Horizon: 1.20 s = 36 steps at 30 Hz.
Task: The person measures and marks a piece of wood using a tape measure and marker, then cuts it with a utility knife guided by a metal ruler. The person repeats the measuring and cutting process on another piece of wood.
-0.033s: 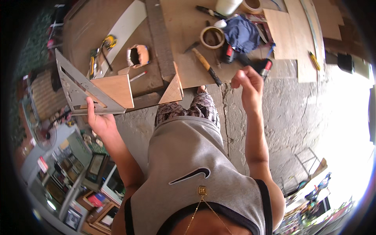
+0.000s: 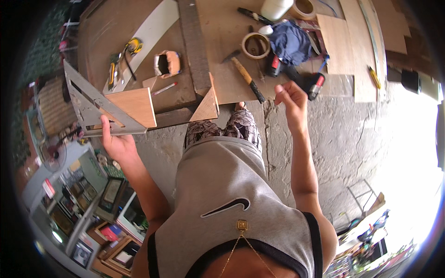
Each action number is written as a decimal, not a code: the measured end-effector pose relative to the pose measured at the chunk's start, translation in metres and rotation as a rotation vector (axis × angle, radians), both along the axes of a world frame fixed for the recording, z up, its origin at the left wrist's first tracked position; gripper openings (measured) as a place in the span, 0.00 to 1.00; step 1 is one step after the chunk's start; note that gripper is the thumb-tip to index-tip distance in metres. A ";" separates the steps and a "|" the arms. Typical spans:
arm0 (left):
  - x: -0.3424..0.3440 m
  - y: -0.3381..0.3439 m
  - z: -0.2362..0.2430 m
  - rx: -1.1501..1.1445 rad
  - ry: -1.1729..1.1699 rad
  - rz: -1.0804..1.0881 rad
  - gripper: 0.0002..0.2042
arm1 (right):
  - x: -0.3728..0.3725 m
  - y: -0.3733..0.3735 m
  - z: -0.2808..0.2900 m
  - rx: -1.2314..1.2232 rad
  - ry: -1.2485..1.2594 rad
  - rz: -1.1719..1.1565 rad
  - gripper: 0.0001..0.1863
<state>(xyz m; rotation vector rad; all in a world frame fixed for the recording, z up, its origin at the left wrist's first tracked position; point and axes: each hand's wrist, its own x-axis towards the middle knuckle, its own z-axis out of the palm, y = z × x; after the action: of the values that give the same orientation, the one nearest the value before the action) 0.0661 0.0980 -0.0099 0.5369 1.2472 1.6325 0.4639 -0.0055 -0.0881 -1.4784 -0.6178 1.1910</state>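
My left hand [image 2: 118, 142] grips a grey triangular speed square [image 2: 92, 104] by its lower edge, thumb laid up its face. Behind the square a small rectangular plywood piece [image 2: 134, 105] shows; whether my fingers grip it too is hidden. My right hand [image 2: 292, 98] is raised by the table's near edge, fingers curled in toward the thumb. I cannot make out anything in it. Nearest to it are a hammer [image 2: 249, 78] with a yellow and black handle and a red and black power tool [image 2: 316, 86]. A triangular wood block [image 2: 206, 107] stands at the table edge between my hands.
On the worktable [image 2: 218, 32] lie a tape measure [image 2: 134, 45], a yellow cutter [image 2: 112, 74], a tape roll [image 2: 256, 45], a blue cloth [image 2: 291, 41] and a red-tipped pen [image 2: 165, 88]. Plywood sheets [image 2: 334, 44] and another yellow cutter [image 2: 374, 77] are at right. Concrete floor [image 2: 324, 134] lies below.
The view has shifted slightly, so the table and its tools sit a little further right. My right hand is slightly lower and left in the picture; my left hand still holds the square.
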 end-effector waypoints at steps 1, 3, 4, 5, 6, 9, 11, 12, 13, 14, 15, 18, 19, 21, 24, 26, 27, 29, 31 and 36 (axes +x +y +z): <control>-0.017 -0.007 0.004 0.026 0.010 0.043 0.21 | 0.001 -0.006 -0.033 -0.104 -0.150 0.119 0.11; -0.027 -0.022 0.016 0.041 0.064 0.139 0.21 | -0.005 -0.010 -0.056 -0.145 -0.590 0.346 0.10; -0.034 -0.030 0.018 0.064 0.073 0.160 0.21 | -0.008 -0.008 -0.061 -0.157 -0.761 0.450 0.10; -0.045 -0.035 0.018 0.087 0.081 0.171 0.21 | -0.014 -0.003 -0.062 -0.102 -0.735 0.480 0.10; -0.054 -0.042 0.019 0.109 0.090 0.182 0.21 | -0.022 0.005 -0.062 -0.048 -0.708 0.512 0.11; -0.073 -0.062 0.021 0.108 0.141 0.262 0.20 | -0.057 0.036 -0.056 0.089 -0.683 0.661 0.10; -0.085 -0.074 0.025 0.099 0.174 0.321 0.20 | -0.091 0.061 -0.058 0.216 -0.663 0.764 0.10; -0.090 -0.080 0.026 0.096 0.189 0.352 0.20 | -0.112 0.073 -0.062 0.299 -0.641 0.809 0.10; -0.099 -0.088 0.023 0.075 0.235 0.344 0.21 | -0.137 0.082 -0.067 0.338 -0.661 0.857 0.10; -0.108 -0.098 0.017 0.050 0.282 0.341 0.21 | -0.164 0.091 -0.073 0.359 -0.730 0.948 0.10; -0.118 -0.105 0.015 0.028 0.329 0.339 0.22 | -0.193 0.101 -0.080 0.387 -0.802 1.034 0.11; -0.095 -0.090 0.026 0.062 0.156 0.451 0.23 | -0.263 0.124 -0.110 0.512 -1.022 1.077 0.13; -0.094 -0.089 0.025 0.073 0.162 0.443 0.23 | -0.284 0.127 -0.122 0.557 -1.100 1.047 0.15; -0.096 -0.084 0.022 0.085 0.170 0.414 0.24 | -0.312 0.136 -0.143 0.449 -1.238 1.114 0.16; -0.117 -0.080 0.015 0.172 0.145 0.279 0.23 | -0.327 0.143 -0.169 0.381 -1.329 1.117 0.17; -0.138 -0.074 0.009 0.184 0.103 0.211 0.20 | -0.328 0.145 -0.167 0.358 -1.328 1.086 0.16; -0.148 -0.070 0.005 0.187 0.075 0.172 0.19 | -0.330 0.146 -0.166 0.507 -1.192 0.921 0.14; -0.167 -0.060 -0.001 0.232 0.022 0.100 0.19 | -0.337 0.144 -0.140 0.472 -0.889 0.785 0.12; -0.184 -0.051 -0.003 0.269 -0.035 0.037 0.19 | -0.345 0.136 -0.085 0.466 -0.603 0.662 0.12; -0.217 -0.024 -0.012 0.322 -0.119 -0.082 0.19 | -0.370 0.111 -0.017 0.294 -0.252 0.537 0.16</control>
<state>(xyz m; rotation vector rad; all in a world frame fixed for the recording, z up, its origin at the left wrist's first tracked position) -0.1505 0.0742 -0.0218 0.6682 0.8688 1.7785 0.0940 0.1060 -0.1053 -1.2530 -1.3663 1.2494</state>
